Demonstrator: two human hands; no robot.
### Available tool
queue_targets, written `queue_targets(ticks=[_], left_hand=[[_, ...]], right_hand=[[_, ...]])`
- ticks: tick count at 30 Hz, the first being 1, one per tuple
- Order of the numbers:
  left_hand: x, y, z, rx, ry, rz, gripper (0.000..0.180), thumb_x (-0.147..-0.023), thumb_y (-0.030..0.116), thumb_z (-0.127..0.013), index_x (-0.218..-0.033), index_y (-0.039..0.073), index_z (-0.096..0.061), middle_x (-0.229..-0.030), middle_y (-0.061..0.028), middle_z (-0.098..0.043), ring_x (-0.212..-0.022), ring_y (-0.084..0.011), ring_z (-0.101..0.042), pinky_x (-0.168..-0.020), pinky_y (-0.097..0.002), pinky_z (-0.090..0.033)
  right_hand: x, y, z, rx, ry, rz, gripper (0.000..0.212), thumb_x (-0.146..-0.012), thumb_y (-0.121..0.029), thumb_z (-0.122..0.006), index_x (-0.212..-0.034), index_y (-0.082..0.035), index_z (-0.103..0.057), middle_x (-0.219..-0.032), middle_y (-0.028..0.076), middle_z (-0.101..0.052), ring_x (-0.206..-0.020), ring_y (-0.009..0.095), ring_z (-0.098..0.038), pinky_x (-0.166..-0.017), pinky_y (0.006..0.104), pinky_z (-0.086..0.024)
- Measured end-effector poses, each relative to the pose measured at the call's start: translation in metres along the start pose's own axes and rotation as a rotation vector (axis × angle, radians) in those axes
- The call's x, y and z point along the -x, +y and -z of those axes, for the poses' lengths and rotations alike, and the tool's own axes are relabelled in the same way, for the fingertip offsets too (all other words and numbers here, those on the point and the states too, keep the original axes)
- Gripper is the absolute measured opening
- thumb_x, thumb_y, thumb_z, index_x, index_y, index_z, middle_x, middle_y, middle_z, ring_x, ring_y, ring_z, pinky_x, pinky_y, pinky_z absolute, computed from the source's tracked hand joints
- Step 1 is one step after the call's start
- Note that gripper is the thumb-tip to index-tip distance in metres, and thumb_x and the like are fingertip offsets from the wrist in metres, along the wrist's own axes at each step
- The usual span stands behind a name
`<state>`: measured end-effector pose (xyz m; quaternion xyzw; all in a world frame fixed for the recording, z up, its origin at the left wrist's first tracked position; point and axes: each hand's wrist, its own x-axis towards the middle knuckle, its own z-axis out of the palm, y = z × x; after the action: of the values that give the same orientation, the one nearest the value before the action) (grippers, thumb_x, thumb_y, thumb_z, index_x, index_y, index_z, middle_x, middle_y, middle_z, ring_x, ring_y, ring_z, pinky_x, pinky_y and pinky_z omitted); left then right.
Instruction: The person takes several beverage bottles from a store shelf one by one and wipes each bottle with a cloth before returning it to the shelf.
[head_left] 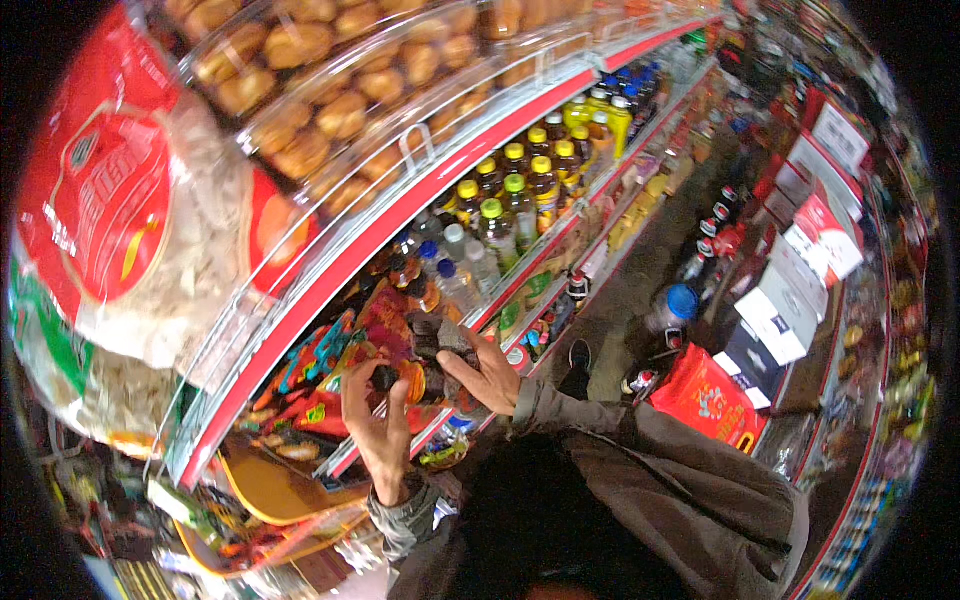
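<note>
My left hand (377, 420) reaches up to the lower shelf, its thumb and fingers curled round a small dark thing with a round top (383, 379), perhaps a bottle. Beside it my right hand (487, 372) points leftward, with its fingers against a dark, blurred object (428, 336) whose kind I cannot make out. An orange patch shows between the hands. Colourful snack packets (318, 355) lie left of them on the same shelf. Just beyond my right hand, clear bottles with blue caps (455, 280) stand in a group.
Dark bottles with yellow caps (543, 185) line the shelf farther along. Above runs a red shelf edge (375, 215) with a wire rail and clear boxes of round brown food (345, 115). A large red-and-clear bag (110, 200) bulges at left. Cartons (790, 300) and a red packet (707, 395) stand across the aisle.
</note>
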<state>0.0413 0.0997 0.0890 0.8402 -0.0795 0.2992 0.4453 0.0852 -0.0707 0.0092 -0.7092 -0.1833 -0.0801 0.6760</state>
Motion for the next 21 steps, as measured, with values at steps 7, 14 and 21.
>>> queue_targets(ticks=[7,14,21], left_hand=[[-0.004,0.008,-0.006,0.058,-0.160,-0.039,0.028,-0.089,0.015,-0.074,-0.109,-0.001,-0.062,-0.097,-0.0080,-0.055,-0.085,-0.0185,-0.055,-0.075,-0.0297,-0.047],[-0.002,0.020,-0.030,0.526,-0.010,0.181,0.039,-0.087,0.003,-0.071,-0.124,-0.003,-0.059,-0.109,-0.0065,-0.058,-0.097,-0.0150,-0.058,-0.085,-0.0279,-0.051],[0.051,-0.016,-0.076,1.076,-0.221,0.430,0.107,-0.078,0.087,-0.052,-0.139,-0.001,-0.047,-0.125,-0.0180,-0.061,-0.112,-0.0253,-0.061,-0.096,-0.0390,-0.049]], right_hand=[[0.020,0.069,0.019,-0.860,-0.131,-0.867,0.054,-0.100,-0.036,-0.062,-0.142,-0.004,-0.050,-0.135,0.006,-0.059,-0.127,0.018,-0.053,-0.107,0.0360,-0.044],[0.053,0.084,0.023,-1.045,-0.233,-0.335,0.085,-0.084,-0.024,-0.078,-0.154,-0.007,-0.032,-0.157,0.010,-0.034,-0.144,0.024,-0.036,-0.121,0.0430,-0.028],[0.043,0.109,0.006,-1.499,-0.017,-0.557,0.088,-0.085,-0.019,-0.080,-0.155,-0.005,-0.028,-0.154,0.011,-0.039,-0.138,0.024,-0.044,-0.118,0.0397,-0.034]])
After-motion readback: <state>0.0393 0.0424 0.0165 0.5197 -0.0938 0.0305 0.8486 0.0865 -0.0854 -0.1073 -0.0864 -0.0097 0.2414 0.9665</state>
